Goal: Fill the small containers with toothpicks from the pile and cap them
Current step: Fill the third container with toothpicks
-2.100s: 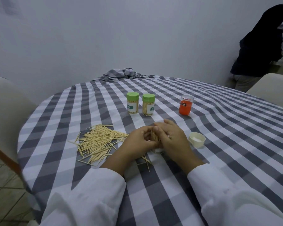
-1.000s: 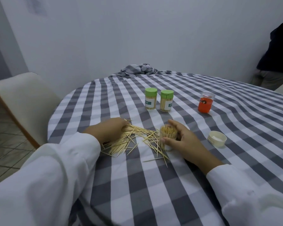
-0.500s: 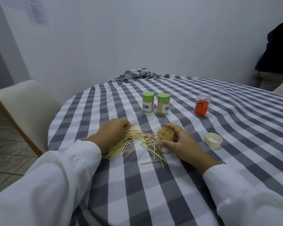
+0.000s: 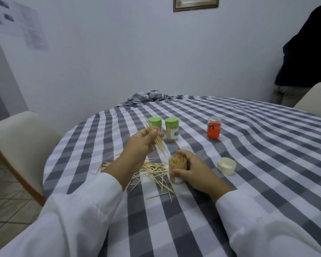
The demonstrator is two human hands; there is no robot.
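Up above the table, the left hand point(image 4: 140, 143) is raised with its fingers and thumb curled round a bunch of toothpicks point(image 4: 157, 138), which slants with its tips pointing down and to the right. Lower and to the right, the right hand point(image 4: 192, 170) wraps its thumb and fingers round an open container point(image 4: 177, 170) that stands upright on the table and is packed with toothpicks standing on end. Both arms wear white sleeves point(image 4: 78, 214).

Just left of the open container, and partly under the left forearm, the loose pile of toothpicks point(image 4: 154, 171) lies scattered on the cloth, a few strays reaching toward the near edge. To the right of the right hand, apart from it, a white cap point(image 4: 226, 166) sits with its hollow side up.

Farther back stand two capped containers with green lids: the left one point(image 4: 155, 123) is partly hidden behind the raised bunch, the right one point(image 4: 172, 129) is just beside it. Well to their right stands a small clear container with orange contents point(image 4: 213, 130).

A grey-and-white checked tablecloth point(image 4: 267, 164) covers the round table, bunched into a heap point(image 4: 148, 96) at the far edge. A pale chair point(image 4: 20, 140) stands at the left, and a person in dark clothing point(image 4: 306, 52) stands at the far right by the wall.
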